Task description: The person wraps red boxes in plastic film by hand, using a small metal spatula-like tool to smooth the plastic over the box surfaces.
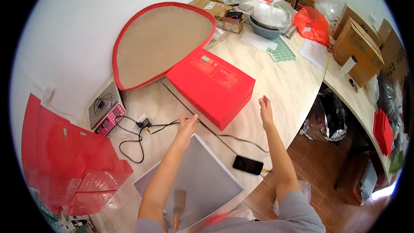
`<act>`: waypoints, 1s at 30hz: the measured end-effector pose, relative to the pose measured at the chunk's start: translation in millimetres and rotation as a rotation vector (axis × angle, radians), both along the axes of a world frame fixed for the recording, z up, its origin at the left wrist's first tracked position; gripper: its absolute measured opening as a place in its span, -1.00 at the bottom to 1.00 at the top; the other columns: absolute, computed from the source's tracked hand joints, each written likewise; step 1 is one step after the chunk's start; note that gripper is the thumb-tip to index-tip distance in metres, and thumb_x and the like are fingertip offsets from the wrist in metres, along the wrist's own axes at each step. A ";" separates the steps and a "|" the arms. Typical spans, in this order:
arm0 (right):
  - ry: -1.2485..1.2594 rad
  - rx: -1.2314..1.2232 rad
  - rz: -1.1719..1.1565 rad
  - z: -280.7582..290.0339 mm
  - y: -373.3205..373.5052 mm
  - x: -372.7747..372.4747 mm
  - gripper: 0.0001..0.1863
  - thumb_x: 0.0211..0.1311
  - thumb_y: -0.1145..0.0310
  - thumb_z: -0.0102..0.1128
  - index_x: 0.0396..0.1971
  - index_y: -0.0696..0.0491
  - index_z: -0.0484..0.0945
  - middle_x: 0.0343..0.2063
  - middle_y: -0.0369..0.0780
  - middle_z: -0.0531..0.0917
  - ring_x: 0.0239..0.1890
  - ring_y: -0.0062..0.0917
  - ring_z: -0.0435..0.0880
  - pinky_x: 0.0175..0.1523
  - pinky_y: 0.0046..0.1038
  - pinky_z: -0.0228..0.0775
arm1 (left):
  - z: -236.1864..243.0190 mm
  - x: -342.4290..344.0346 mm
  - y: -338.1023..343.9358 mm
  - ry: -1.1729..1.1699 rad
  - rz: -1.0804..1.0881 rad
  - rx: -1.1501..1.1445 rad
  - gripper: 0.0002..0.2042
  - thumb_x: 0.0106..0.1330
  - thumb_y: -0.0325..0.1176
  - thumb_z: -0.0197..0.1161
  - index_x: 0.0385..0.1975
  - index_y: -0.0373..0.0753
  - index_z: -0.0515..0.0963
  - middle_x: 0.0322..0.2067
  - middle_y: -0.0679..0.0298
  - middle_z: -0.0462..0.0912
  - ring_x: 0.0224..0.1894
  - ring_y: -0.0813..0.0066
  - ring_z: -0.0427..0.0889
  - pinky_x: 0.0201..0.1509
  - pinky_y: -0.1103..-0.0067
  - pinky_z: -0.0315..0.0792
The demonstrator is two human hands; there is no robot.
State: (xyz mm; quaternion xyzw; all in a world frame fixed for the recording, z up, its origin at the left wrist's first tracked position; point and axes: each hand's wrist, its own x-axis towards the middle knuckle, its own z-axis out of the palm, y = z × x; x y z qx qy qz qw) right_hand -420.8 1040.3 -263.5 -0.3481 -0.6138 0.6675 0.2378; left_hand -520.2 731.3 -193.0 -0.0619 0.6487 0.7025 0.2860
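Note:
A flat red rectangular box [211, 85] lies on the pale wooden table [284, 82], just ahead of both hands. My left hand [187, 126] hovers open near the box's near-left corner, above a black cable [164, 126]. My right hand [265, 108] is raised open to the right of the box, fingers apart, holding nothing. Below my arms lies a grey square board [202, 181] with a wooden-handled scraper [177, 207] resting on it.
A round red-rimmed tan board [159, 39] leans on the wall. A small scale with a pink keypad [105, 108] sits at left, red bags [64, 159] beside it. A black phone [248, 165] lies near the table edge. Cardboard boxes [358, 47] and plastic bags crowd the far end.

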 end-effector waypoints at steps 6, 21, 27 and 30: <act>0.140 -0.003 0.099 14.6 14.9 -70.4 -0.29 0.41 -0.16 -0.14 0.33 0.09 0.27 0.29 -0.17 0.35 0.36 -0.42 0.22 0.43 -0.34 -0.07 | -49.5 -78.5 42.1 -0.148 0.019 -0.029 0.02 0.05 0.17 0.43 0.38 -0.18 -0.03 0.21 0.25 0.32 0.04 0.44 0.38 -0.13 0.49 0.26; 0.157 -0.783 0.352 46.6 -21.2 -10.3 -0.45 0.44 -0.11 -0.19 0.13 0.02 0.45 0.09 -0.31 0.57 0.07 -0.50 0.52 0.15 -0.36 0.29 | 49.4 -77.8 31.2 0.061 -0.009 0.150 -0.12 0.22 0.07 0.27 0.43 -0.17 -0.04 0.35 0.11 0.19 0.35 0.23 0.26 0.35 0.32 0.24; 0.156 -0.517 0.317 102.9 -79.1 66.8 -0.26 0.25 -0.10 0.13 0.25 0.15 0.32 0.20 -0.10 0.47 0.21 -0.28 0.45 0.30 -0.21 0.29 | 100.4 20.7 -69.9 0.491 -0.129 0.206 0.00 0.23 0.04 0.29 0.48 -0.20 -0.24 0.40 0.07 0.06 0.43 0.20 0.06 0.47 0.35 -0.03; 0.306 -0.470 0.379 153.8 -131.5 95.6 -0.14 0.13 -0.14 0.19 0.28 0.17 0.27 0.22 -0.04 0.42 0.25 -0.20 0.41 0.32 -0.13 0.25 | 142.8 94.7 -135.5 0.729 -0.177 0.116 0.01 0.22 0.06 0.29 0.48 -0.22 -0.23 0.41 0.06 -0.03 0.46 0.18 -0.05 0.50 0.35 -0.18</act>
